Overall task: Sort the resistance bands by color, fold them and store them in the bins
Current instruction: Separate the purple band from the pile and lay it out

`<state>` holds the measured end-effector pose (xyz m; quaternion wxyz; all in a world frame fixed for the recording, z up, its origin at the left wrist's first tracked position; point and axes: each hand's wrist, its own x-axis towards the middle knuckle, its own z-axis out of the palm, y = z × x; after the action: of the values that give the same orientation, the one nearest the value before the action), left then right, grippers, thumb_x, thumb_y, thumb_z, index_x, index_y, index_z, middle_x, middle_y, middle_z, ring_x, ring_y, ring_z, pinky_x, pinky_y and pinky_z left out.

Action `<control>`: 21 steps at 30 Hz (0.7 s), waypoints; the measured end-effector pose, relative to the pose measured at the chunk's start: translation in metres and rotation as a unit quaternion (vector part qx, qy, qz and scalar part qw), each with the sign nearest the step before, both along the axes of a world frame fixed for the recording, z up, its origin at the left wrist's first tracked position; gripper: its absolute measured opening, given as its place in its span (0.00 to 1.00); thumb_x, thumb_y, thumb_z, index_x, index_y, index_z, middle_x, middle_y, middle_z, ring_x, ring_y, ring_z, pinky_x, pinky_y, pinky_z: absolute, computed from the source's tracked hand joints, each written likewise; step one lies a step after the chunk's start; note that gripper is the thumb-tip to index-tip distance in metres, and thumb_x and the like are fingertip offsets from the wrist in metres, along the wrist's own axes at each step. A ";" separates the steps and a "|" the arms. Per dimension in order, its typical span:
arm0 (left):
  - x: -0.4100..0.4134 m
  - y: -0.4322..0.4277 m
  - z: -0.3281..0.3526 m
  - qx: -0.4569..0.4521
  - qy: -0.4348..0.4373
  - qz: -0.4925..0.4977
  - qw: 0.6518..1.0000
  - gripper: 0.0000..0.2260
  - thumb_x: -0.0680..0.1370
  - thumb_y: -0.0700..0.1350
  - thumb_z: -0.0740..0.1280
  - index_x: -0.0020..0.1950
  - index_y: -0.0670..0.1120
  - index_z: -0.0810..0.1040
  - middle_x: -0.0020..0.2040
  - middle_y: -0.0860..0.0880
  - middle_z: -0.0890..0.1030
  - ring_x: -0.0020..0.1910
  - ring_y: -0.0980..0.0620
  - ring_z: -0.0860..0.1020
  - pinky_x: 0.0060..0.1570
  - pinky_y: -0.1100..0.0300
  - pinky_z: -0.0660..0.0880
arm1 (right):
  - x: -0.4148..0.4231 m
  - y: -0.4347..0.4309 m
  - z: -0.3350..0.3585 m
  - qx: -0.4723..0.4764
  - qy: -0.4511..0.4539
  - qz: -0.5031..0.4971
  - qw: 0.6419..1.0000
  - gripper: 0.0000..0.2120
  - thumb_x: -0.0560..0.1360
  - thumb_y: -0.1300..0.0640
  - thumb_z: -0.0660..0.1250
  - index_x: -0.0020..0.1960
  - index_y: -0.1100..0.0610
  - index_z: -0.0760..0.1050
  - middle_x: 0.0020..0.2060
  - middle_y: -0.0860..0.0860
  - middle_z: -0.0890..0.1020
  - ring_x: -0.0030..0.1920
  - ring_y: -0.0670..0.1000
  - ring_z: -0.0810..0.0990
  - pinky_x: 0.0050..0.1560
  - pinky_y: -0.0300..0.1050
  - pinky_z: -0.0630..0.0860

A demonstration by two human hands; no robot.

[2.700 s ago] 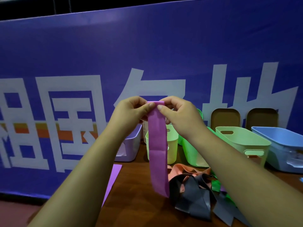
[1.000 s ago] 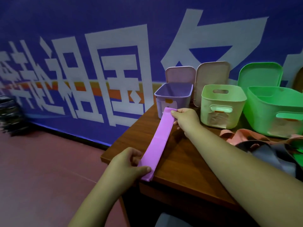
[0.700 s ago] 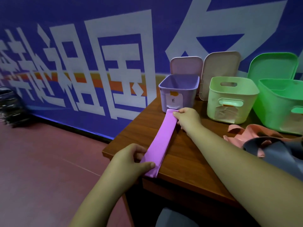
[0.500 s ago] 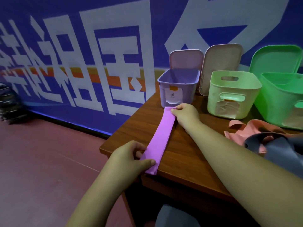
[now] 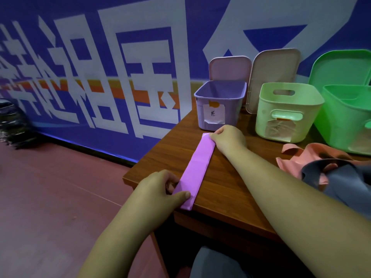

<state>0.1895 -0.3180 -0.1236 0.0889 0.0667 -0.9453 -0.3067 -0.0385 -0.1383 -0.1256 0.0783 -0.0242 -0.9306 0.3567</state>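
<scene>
Now both hands pinch the purple resistance band (image 5: 197, 171) flat on the worktop (image 5: 224, 187): left hand (image 5: 160, 189) near end, right hand (image 5: 228, 138) far end; it looks light, limp, stretchy, best held at the ends.

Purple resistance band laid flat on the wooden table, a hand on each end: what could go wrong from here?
1. The flat purple rubber resistance band overhangs the front edge of the brown wooden table where the left hand pinches it; released, it may slide off.
2. The right hand holds the far end close to the open lilac plastic bin and could nudge it.
3. The loose pink and grey bands lie beside the right forearm and might get dragged.
</scene>
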 end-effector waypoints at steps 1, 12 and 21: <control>0.000 0.000 0.000 -0.007 0.004 0.007 1.000 0.13 0.74 0.57 0.79 0.53 0.54 0.81 0.44 0.53 0.81 0.44 0.57 0.79 0.41 0.62 0.73 | 0.003 0.001 0.001 -0.009 0.006 -0.007 1.000 0.10 0.82 0.48 0.69 0.53 0.52 0.86 0.52 0.53 0.87 0.50 0.57 0.81 0.49 0.47 0.75; -0.025 0.045 0.034 -0.056 0.025 -0.027 0.998 0.12 0.81 0.59 0.69 0.58 0.54 0.80 0.48 0.54 0.81 0.45 0.54 0.80 0.48 0.53 0.80 | 0.049 0.049 0.046 -0.055 -0.025 0.089 0.994 0.13 0.82 0.59 0.62 0.53 0.62 0.85 0.43 0.61 0.87 0.42 0.63 0.88 0.48 0.58 0.87; -0.077 0.179 0.046 -0.072 0.086 -0.227 0.968 0.09 0.81 0.55 0.70 0.52 0.51 0.84 0.49 0.49 0.85 0.51 0.48 0.81 0.47 0.53 0.76 | 0.113 0.177 0.097 -0.025 0.090 0.088 0.992 0.08 0.80 0.54 0.71 0.43 0.49 0.85 0.31 0.45 0.82 0.31 0.45 0.78 0.36 0.42 0.73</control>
<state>0.1124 -0.1386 -0.0778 0.1023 -0.1823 -0.9442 -0.2546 0.0746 0.0384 -0.0282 0.1290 0.0879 -0.9093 0.3858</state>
